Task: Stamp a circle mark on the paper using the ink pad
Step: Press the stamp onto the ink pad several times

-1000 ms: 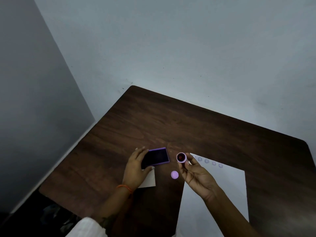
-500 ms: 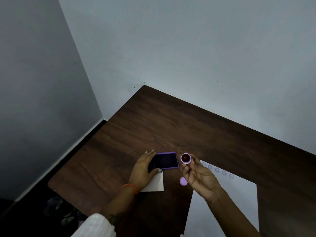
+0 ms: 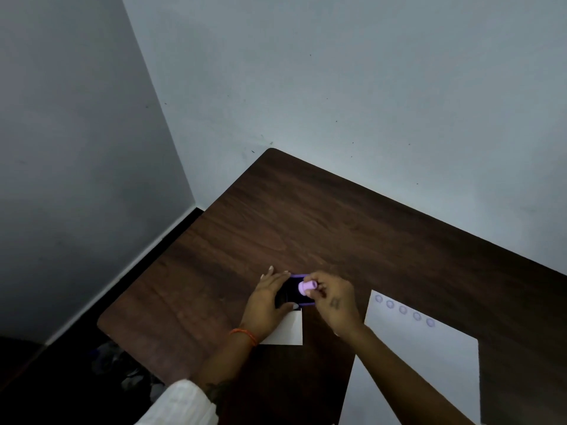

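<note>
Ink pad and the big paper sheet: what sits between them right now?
In the head view, only the right hand, holding the stamp on the ink pad, and bare table separate it from the paper.

- A plain indoor room, maybe an office or study corner; nothing tells which.
- Bare pale walls (image 3: 337, 72) meet in the frame's upper left.
- A dark wood-grain table (image 3: 322, 228) fills the lower right.

Both hands are covering most of the ink pad (image 3: 295, 297), leaving only a dark patch and purple rim showing. The stamp's (image 3: 306, 287) face is hidden. The bottom edge is cutting off the paper (image 3: 429, 363).
</note>
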